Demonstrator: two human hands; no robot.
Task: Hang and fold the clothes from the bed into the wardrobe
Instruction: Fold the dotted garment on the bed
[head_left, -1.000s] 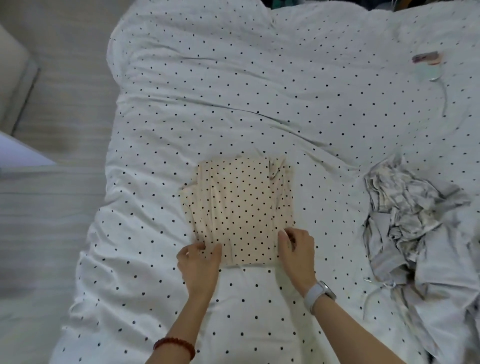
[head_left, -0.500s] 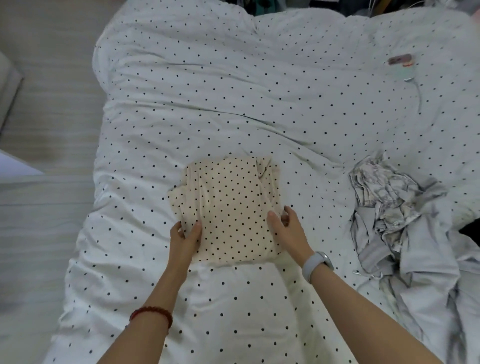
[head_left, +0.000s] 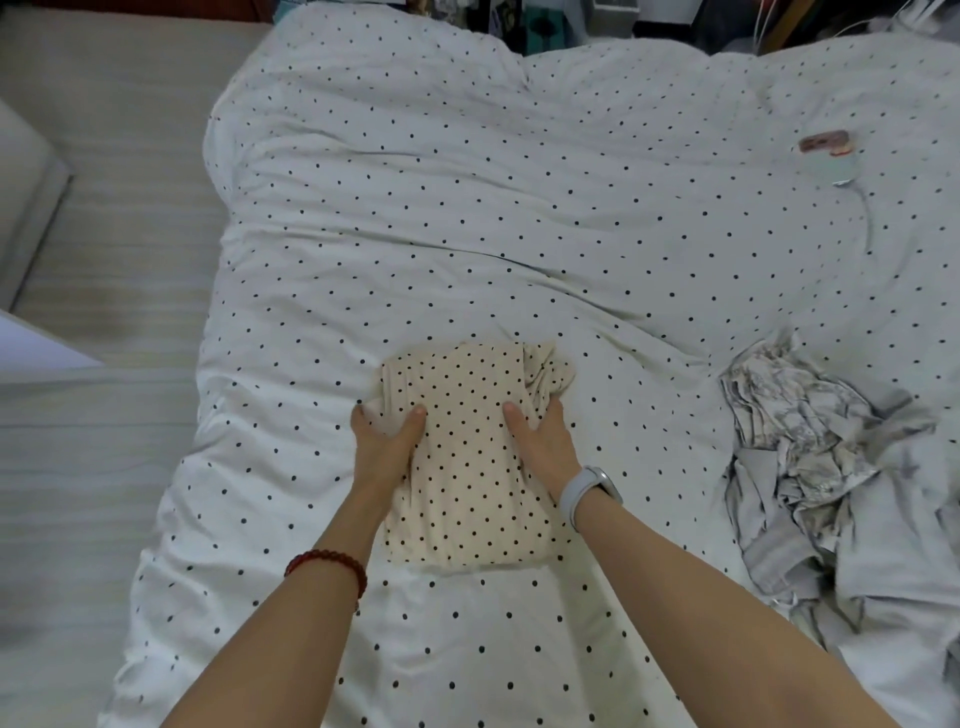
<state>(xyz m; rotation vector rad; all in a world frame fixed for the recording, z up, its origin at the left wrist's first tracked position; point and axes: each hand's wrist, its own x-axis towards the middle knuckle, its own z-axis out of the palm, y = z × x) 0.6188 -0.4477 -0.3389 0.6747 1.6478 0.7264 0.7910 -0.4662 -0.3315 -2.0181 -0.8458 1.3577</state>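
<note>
Lower centre of frame: left hand (head_left: 383, 441) and right hand (head_left: 540, 437) gripping opposite sides of folded cream dotted garment (head_left: 467, 467) on dotted duvet (head_left: 519, 208), thumbs on top, fingers tucked beneath.

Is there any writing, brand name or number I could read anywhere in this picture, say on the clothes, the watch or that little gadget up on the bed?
None can be read.
Cream polka-dot garment: only dots, no print or label showing.
Watch: face turned away, nothing legible.
Small device: pink-and-white markings, too blurred to read.
Clutter beyond the bed: too dark and small.
</note>
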